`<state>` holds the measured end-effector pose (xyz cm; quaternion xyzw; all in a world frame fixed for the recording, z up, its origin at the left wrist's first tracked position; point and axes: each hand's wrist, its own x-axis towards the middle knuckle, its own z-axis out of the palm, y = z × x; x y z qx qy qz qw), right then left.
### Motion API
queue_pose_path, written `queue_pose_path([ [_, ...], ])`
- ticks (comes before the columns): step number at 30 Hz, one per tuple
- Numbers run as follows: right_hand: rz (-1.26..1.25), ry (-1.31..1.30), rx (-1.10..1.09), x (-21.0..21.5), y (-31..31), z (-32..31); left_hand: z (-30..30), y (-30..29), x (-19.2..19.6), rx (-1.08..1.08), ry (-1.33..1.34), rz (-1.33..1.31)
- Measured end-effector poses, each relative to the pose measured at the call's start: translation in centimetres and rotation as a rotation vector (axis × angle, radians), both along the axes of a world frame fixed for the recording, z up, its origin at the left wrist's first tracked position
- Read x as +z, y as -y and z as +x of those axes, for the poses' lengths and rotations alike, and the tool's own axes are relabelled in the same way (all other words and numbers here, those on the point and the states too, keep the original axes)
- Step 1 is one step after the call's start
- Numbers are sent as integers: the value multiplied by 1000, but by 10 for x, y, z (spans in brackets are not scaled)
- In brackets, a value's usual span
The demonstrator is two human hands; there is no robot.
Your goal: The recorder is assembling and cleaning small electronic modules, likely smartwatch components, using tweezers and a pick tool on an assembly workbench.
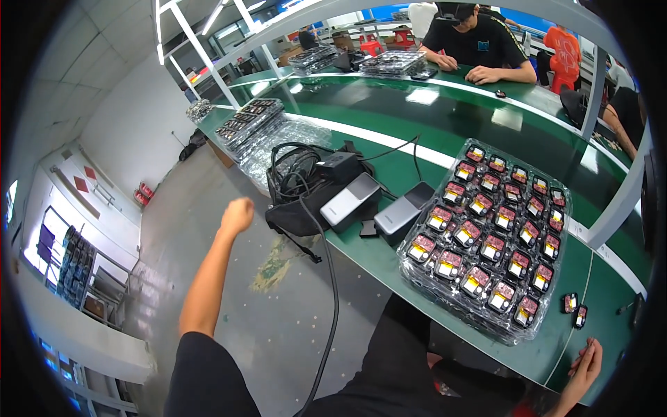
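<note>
My left hand (238,215) is held out to the left above the floor, fingers curled into a fist, with nothing showing in it. On the near right end of the green bench, my right hand (587,363) rests with fingers loosely bent and apart, holding nothing I can see. Just beyond it lie two small black devices with printed labels (570,303) (581,317). A stack of clear plastic trays (511,332) stands to their left, its top tray filled with rows of similar small black devices (492,246).
Two grey power banks (349,199) (405,210) and a black bag with coiled cables (313,191) sit left of the trays; one cable hangs past the bench edge. More trays (253,121) stand farther left. Across the bench (361,104) a person (479,48) works. A white post (629,184) rises at right.
</note>
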<state>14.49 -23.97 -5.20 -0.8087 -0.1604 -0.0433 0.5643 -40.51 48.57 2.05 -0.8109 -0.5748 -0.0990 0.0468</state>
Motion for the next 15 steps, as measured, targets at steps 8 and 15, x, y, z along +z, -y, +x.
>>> queue_pose_path([
  [8, 86, -82, 173, 17, -61, -10, 39, -47, -30, -202, 318, 324],
  [15, 82, -85, 179, 25, -56, -18, 73, -28, -12, -132, 248, 308],
])
